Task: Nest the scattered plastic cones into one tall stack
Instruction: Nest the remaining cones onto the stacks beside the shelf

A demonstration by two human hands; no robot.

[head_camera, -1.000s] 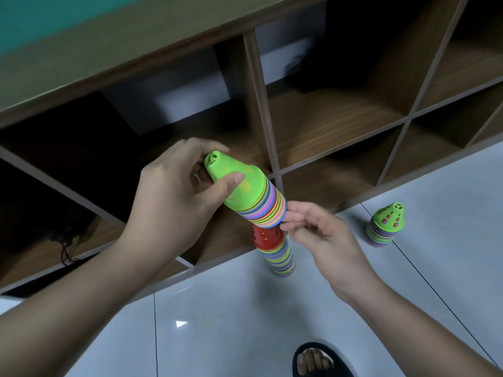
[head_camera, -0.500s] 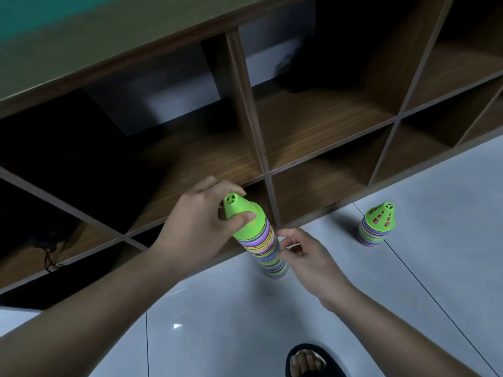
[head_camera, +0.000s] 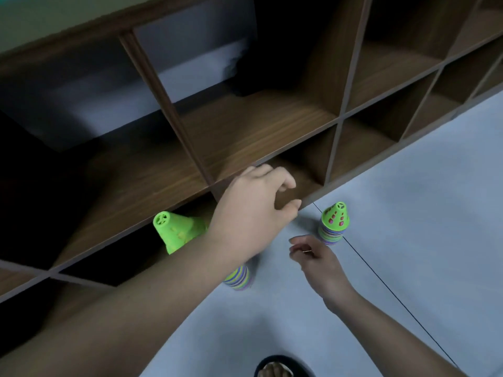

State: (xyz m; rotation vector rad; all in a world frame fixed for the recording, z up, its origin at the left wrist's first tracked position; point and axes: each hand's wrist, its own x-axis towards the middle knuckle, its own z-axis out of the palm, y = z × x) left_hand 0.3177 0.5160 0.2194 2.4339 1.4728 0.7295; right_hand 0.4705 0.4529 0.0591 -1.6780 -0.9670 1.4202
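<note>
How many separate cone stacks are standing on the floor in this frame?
2. The tall stack stands by the shelf base, its middle hidden behind the left forearm; the short stack stands to its right. Shelf compartments are dark; others may be hidden.

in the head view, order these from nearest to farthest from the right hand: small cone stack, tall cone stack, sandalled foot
From the right hand:
1. Small cone stack, just beyond the fingertips, on the floor to the right.
2. Tall cone stack, to the left, partly hidden behind the left forearm.
3. Sandalled foot, at the bottom edge of the view.
</note>
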